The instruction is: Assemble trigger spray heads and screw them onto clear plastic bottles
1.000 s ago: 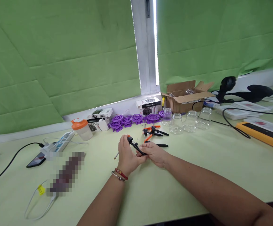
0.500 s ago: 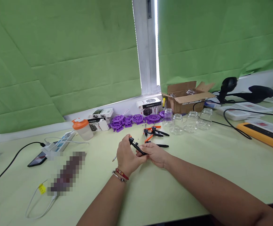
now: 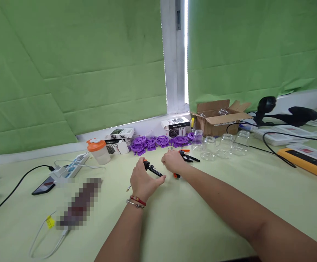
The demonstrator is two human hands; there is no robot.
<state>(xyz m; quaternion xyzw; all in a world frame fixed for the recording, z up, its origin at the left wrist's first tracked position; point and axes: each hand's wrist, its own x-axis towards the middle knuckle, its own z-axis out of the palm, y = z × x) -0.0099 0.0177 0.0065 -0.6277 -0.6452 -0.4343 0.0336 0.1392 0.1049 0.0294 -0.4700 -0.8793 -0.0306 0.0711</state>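
Note:
My left hand (image 3: 143,182) is closed round a black tool (image 3: 153,169), held tilted above the table between thumb and fingers. A thin metal rod (image 3: 129,188) shows at the left side of this hand. Farther back and to the right, my right hand (image 3: 171,161) reaches palm down over the small parts, its fingertips bent down; what they touch is hidden. Black tools with orange parts (image 3: 191,157) lie just right of it, and another orange and black end (image 3: 176,175) shows under its wrist.
Behind stand purple plastic wheels (image 3: 162,141), white boxes (image 3: 118,146), glass jars (image 3: 209,149) and an open carton (image 3: 221,125). An orange-lidded cup (image 3: 99,153), power strip (image 3: 78,162) and phone (image 3: 44,185) are left. A yellow bar (image 3: 305,162) and cables lie right.
My right hand has let go of the black tool and moved back to the parts behind. My left hand still holds the tool, slightly farther left. The view has shifted a little.

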